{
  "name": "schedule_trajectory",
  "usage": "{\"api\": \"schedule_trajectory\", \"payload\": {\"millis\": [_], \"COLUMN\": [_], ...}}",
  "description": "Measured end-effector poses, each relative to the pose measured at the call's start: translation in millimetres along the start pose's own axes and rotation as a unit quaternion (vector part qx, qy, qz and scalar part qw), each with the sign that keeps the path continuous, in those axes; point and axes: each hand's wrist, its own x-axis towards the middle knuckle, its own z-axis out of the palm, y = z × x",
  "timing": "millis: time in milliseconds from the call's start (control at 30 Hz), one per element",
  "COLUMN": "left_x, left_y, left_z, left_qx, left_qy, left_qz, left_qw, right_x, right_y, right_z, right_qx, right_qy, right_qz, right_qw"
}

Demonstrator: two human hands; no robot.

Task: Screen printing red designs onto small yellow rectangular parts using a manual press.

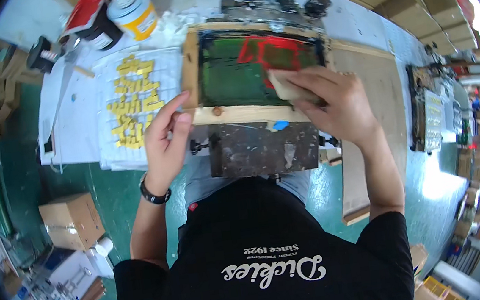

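Note:
A wooden-framed printing screen [238, 112] lies in front of me, with dark green mesh. Wet red ink [251, 48] covers part of the mesh's right half. My right hand [335, 99] grips a pale beige squeegee [286, 88], its edge down on the inked mesh; the fingers partly hide it. At the frame's left front corner is my left hand [168, 138], thumb and forefinger spread apart and holding nothing. Its forefinger tip reaches the frame's left side. Below the screen is a dark, stained metal plate [264, 150] with a bit of blue on its upper edge.
Small yellow pieces [136, 106] lie in rows on a white cloth at left. Behind them stand a yellow-and-white tub [137, 18] and a black can [100, 35]. Metal clamps [279, 4] rise behind the screen. A long brown board [370, 116] lies at right, and a cardboard box [72, 221] stands on the floor.

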Motion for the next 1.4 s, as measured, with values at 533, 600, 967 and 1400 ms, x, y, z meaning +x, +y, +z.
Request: {"api": "schedule_trajectory", "payload": {"millis": [533,600,967,1400], "left_x": [89.4,110.3,147.0,123.6], "left_y": [-36.0,-53.5,-63.3,-67.8], "left_z": [-64.8,-73.9,-75.6,-67.2], "left_qx": [0.316,0.401,0.524,0.467], "left_qy": [0.094,0.091,0.024,0.081], "left_qz": [0.072,0.115,0.116,0.174], "left_qw": [0.941,0.904,0.843,0.863], "right_x": [39.5,32.3,-94.6,-19.0], "right_y": [54.0,78.4,146.8,78.2], "right_z": [-43.3,-48.7,33.9,58.2], "right_qx": [0.096,0.121,0.039,-0.008], "right_qy": [0.207,0.234,0.168,0.011], "right_qz": [0.177,0.157,0.231,0.092], "right_qw": [0.957,0.952,0.958,0.996]}}
